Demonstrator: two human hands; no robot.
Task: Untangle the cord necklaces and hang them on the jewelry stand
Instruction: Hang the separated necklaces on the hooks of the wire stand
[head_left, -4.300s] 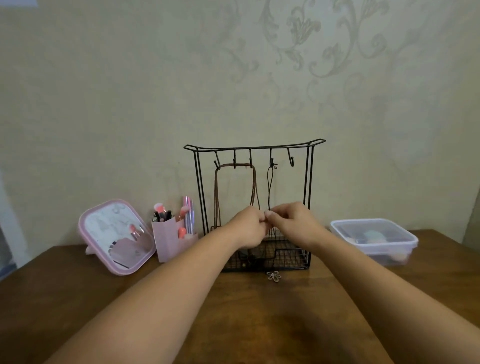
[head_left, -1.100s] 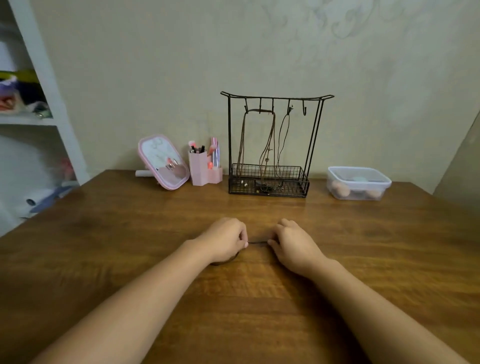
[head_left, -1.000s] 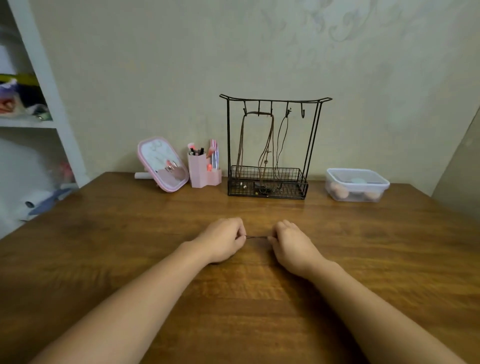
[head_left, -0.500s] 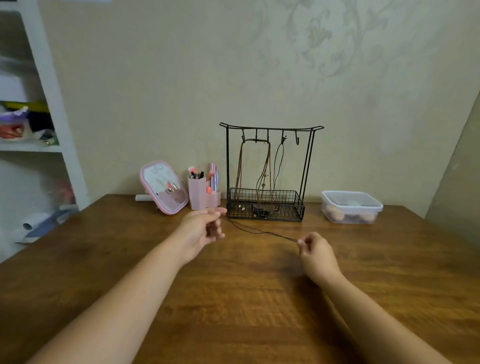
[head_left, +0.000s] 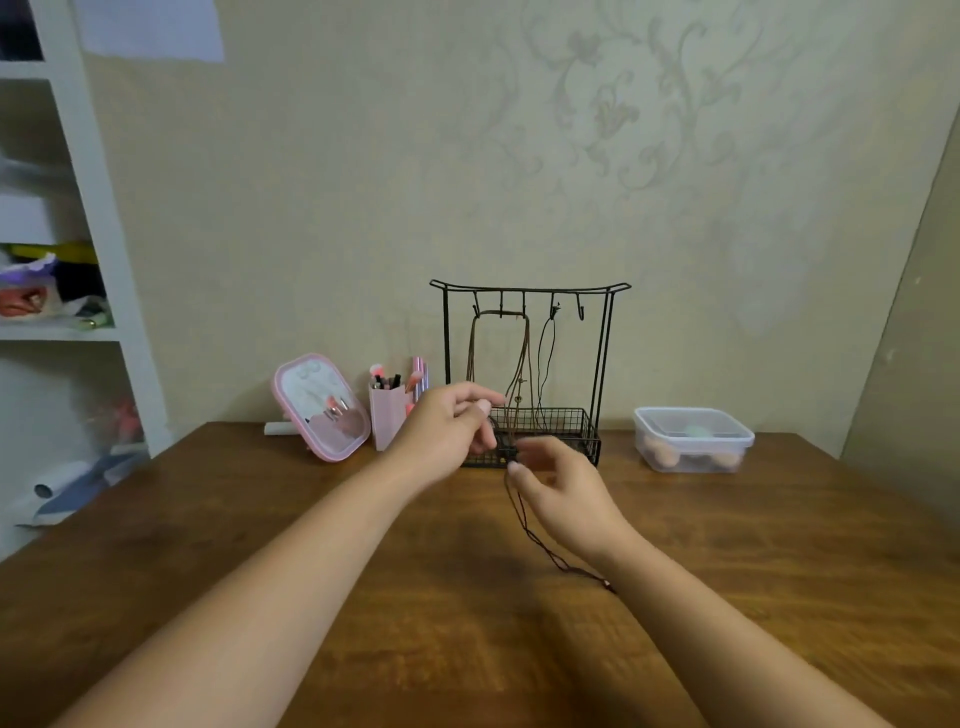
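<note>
A black wire jewelry stand (head_left: 604, 332) with top hooks and a mesh basket stands at the back of the table. A brown cord necklace (head_left: 527, 353) and a thin dark cord necklace (head_left: 543, 358) hang from its hooks. Raised in front of the basket, my left hand (head_left: 451, 431) pinches the upper end of another dark cord necklace (head_left: 524, 525). That cord drops past my right hand (head_left: 563, 491), whose fingers are curled around it, and trails down to the table beside my right wrist.
A pink framed mirror (head_left: 321, 408) and a pink brush holder (head_left: 387, 418) stand left of the stand. A lidded clear plastic box (head_left: 693, 439) sits to its right. White shelves (head_left: 78, 260) rise at the left, off the wooden table (head_left: 467, 649).
Both hands lifted the dark cord off the table and moved toward the stand. The right hand came in from the right, close under the left hand, and the cord now hangs down instead of stretching between them.
</note>
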